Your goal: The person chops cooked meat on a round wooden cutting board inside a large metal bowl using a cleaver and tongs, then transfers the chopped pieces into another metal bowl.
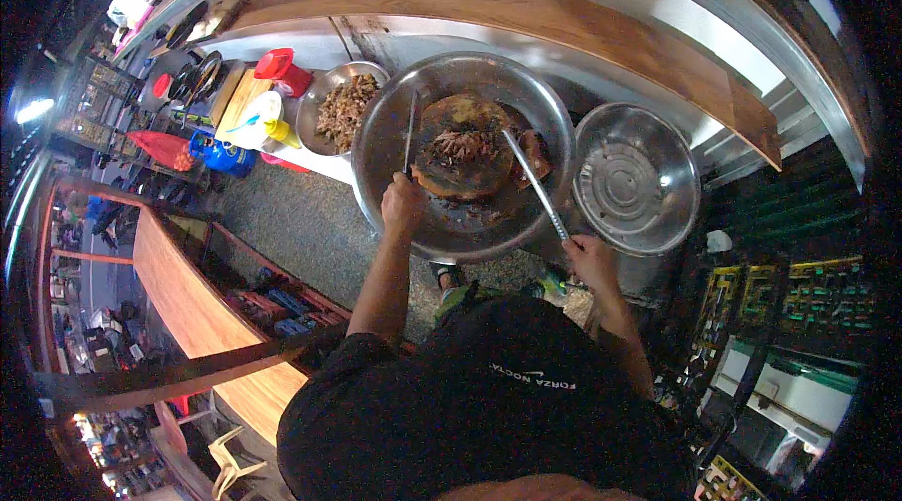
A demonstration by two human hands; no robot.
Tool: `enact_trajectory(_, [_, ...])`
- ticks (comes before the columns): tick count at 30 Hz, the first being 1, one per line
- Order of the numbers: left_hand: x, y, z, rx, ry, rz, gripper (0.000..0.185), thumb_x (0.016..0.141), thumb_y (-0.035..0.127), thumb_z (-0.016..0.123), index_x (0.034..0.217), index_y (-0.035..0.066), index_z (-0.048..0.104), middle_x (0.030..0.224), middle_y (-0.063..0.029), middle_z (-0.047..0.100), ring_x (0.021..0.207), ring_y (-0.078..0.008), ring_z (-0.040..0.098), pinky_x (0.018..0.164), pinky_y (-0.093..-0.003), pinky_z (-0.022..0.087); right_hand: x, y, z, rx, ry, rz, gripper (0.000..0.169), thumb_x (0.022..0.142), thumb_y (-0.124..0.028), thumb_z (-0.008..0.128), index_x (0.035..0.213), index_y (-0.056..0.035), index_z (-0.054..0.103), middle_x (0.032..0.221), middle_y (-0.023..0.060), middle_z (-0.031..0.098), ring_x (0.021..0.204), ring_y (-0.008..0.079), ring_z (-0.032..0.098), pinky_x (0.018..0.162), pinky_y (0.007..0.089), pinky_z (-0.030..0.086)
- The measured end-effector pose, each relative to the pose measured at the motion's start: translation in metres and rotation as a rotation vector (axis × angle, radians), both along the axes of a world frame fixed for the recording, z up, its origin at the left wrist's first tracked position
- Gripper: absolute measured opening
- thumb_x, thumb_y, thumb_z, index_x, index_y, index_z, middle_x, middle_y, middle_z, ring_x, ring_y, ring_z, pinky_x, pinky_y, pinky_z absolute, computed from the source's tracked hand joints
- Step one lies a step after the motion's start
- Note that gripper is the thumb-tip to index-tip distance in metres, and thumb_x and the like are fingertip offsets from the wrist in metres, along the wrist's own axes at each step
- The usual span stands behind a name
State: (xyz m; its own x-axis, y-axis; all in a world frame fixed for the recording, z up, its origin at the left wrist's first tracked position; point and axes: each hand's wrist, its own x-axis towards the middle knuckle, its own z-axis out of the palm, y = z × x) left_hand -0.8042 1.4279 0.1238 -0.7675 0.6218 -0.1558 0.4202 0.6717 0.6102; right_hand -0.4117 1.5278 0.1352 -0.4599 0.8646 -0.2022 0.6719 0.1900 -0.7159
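Observation:
My left hand is closed around the dark handle of a knife, its blade pointing away from me over the left side of a large metal basin. My right hand grips a pair of metal tongs or a similar long metal utensil; which one I cannot tell. Its far tip is by a pile of chopped meat. That meat lies on a round wooden chopping block inside the basin. A larger browned piece of meat rests against the block's right side.
Left of the basin stands a metal bowl of chopped meat, beside a red plastic jug, a yellow squeeze bottle and a wooden board. A metal bowl sits at right. A wooden shelf runs behind; a blue gas cylinder stands farther left.

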Motion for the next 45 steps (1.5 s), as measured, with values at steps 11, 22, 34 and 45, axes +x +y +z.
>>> enact_trajectory(11, [0.061,-0.018,0.039,-0.337,0.038,-0.344,0.029,0.085,0.019,0.058,0.1,-0.005,0.057,0.096,-0.0278,0.066,0.092,-0.0422,0.066,0.079,-0.0484,0.053,-0.109,0.023,-0.034,0.124,-0.078,0.077,0.028,0.09,-0.026,0.061,0.08,-0.0002,0.066,0.07,0.0179,0.064,0.066,0.0356,0.063,0.064,0.0439,0.051])
enact_trajectory(22, [-0.077,0.013,-0.009,0.311,-0.592,-0.156,0.041,0.093,0.04,0.057,0.1,0.0,0.061,0.089,-0.0268,0.067,0.087,-0.0416,0.067,0.07,-0.0471,0.049,-0.095,-0.022,0.006,0.432,-0.04,-0.152,0.022,0.087,-0.019,0.063,0.102,-0.003,0.065,0.087,0.018,0.065,0.075,0.0368,0.064,0.068,0.0454,0.053])
enact_trajectory(34, [-0.108,0.056,0.047,0.374,0.041,-0.796,0.038,0.091,0.021,0.06,0.117,-0.003,0.045,0.086,-0.0315,0.063,0.08,-0.0505,0.061,0.063,-0.0538,0.049,-0.149,-0.134,0.014,0.17,-0.312,-0.295,0.034,0.091,-0.032,0.055,0.112,-0.0054,0.063,0.097,0.0179,0.065,0.079,0.0383,0.065,0.071,0.0471,0.055])
enact_trajectory(45, [-0.135,0.064,-0.04,0.076,0.423,-0.987,0.037,0.089,0.032,0.06,0.099,-0.002,0.051,0.066,-0.0257,0.061,0.065,-0.0453,0.064,0.056,-0.0518,0.053,-0.168,-0.155,0.014,0.202,-0.566,-0.249,0.03,0.091,-0.023,0.054,0.113,-0.0043,0.061,0.095,0.0162,0.064,0.077,0.0353,0.065,0.066,0.0444,0.055])
